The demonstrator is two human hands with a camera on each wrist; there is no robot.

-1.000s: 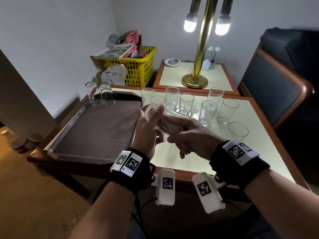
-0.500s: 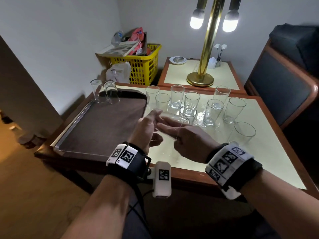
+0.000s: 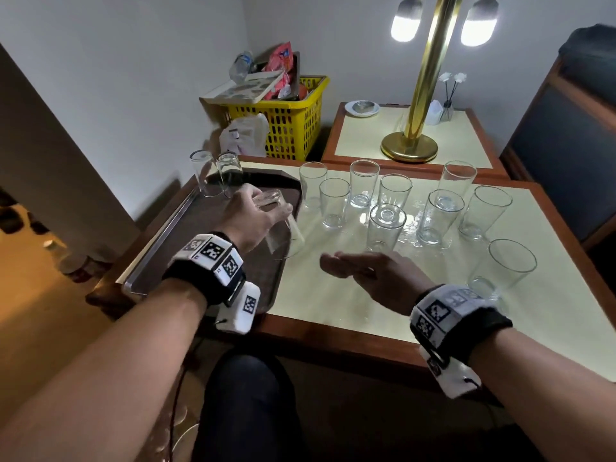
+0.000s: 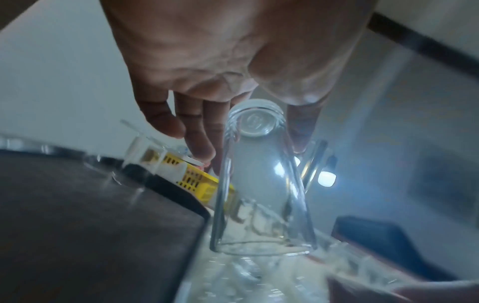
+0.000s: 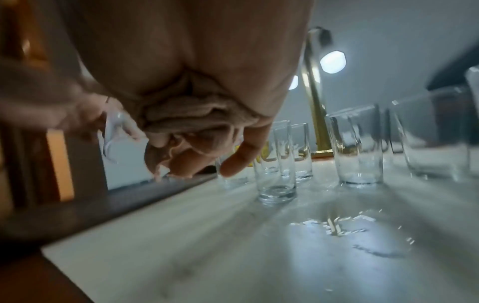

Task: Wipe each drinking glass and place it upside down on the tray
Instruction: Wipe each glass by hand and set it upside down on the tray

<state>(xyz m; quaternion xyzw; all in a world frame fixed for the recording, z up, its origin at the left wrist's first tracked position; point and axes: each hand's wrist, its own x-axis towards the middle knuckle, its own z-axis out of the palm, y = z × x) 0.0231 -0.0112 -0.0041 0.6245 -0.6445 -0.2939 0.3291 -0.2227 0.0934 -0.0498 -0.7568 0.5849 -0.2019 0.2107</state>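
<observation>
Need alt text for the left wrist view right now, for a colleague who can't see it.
The left hand holds a clear drinking glass by its base, mouth down, beside the edge of the dark tray. Two glowing lamp bulbs show blurred behind it.

1. A wood-edged table [image 3: 333, 305] with a pale yellow top carries a brown tray [image 3: 186, 235], directly below the left hand's grip.
2. Nine upright glasses [image 3: 386, 228] stand on the tabletop, right of that grip.
3. Two upturned glasses [image 3: 213, 175] stand at the tray's far corner, beyond the grip.

right hand [image 5: 181, 106] blurred, perhaps bunching a cloth [image 5: 191, 114], chair [image 3: 566, 135] cut off
</observation>
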